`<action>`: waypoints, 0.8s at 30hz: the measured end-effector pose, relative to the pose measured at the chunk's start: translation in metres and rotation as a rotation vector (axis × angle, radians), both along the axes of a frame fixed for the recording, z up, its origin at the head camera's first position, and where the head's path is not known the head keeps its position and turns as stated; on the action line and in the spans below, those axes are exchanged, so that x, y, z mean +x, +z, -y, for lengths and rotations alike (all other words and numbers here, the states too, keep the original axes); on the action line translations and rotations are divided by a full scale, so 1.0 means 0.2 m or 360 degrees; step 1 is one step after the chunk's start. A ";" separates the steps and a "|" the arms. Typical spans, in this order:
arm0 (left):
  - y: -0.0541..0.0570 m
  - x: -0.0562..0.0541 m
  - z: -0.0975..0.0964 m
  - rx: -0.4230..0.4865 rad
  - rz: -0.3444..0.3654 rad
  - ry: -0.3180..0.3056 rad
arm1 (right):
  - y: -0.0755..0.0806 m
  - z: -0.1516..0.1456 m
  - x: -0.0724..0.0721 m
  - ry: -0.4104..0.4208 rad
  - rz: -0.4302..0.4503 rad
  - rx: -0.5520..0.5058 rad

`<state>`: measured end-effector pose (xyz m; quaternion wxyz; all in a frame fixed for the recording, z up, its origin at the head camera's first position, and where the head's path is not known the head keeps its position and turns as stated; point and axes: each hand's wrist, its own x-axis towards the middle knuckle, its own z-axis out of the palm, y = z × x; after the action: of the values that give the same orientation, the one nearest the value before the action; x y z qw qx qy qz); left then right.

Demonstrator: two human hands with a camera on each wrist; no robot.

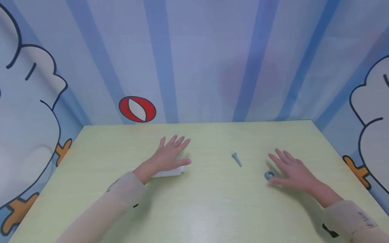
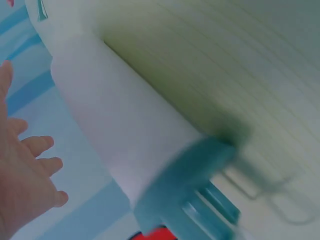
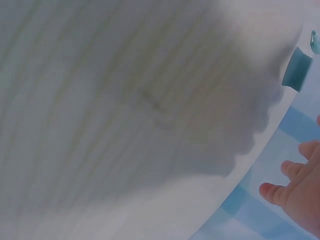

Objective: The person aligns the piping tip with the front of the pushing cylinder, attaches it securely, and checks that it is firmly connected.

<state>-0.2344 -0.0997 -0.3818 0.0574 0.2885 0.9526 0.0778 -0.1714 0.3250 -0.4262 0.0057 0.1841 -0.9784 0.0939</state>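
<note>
Behind the pale table [image 1: 200, 202] stands a blue striped backdrop [image 1: 206, 67] with a red-and-white oval [image 1: 137, 109] and cropped white figures [image 1: 27, 145], possibly birds.

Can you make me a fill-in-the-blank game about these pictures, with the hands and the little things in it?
1. The screw-like piece lies ____ the left hand and the right hand.
2. Of the two hands, the small ring is nearer to the ____ one.
3. On the wall, the red oval has a ____ middle.

Missing words: between; right; white.
</note>
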 end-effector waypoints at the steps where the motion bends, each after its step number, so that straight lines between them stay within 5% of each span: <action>1: 0.00 0.00 -0.03 -0.0009 -0.0006 -0.0016 | 0.00 0.00 0.00 0.0016 -0.0015 -0.0011; 9: -0.05 -0.02 -0.22 0.0020 -0.0015 -0.0137 | -0.02 0.04 0.00 0.0099 -0.0103 -0.0066; 24: -0.07 -0.07 -0.48 0.0135 0.0104 -0.0211 | 0.03 0.09 -0.01 -0.0057 0.0242 -0.0458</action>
<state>-0.2493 -0.0042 -0.3959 0.0813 0.3504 0.9248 0.1235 -0.1729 0.3065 -0.4195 -0.0403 0.1562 -0.9555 0.2468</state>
